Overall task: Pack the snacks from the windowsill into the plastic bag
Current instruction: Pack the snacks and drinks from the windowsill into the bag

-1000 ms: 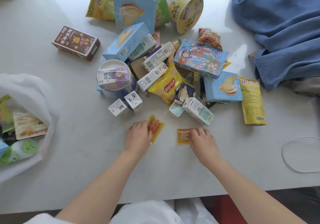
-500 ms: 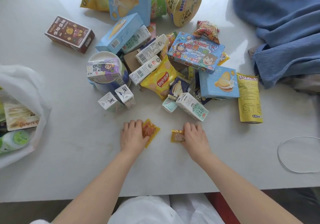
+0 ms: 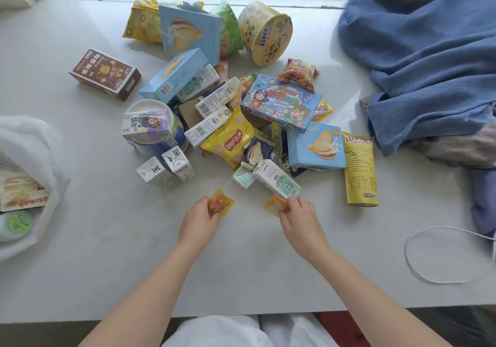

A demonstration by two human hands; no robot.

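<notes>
Snacks piled 12 o'clock | L hand pinches sachet, R hand pinches packet: nearest loose ones | bag at 9, agape to take them

I see open sill from my hands across to the plastic bag at left, while the snack pile and blue cloth block ahead and right.

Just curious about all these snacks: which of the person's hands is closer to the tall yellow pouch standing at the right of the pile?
Right. The right hand, holding a small orange packet, lies just left of the yellow pouch; the left hand is farther left, beyond it.
</notes>
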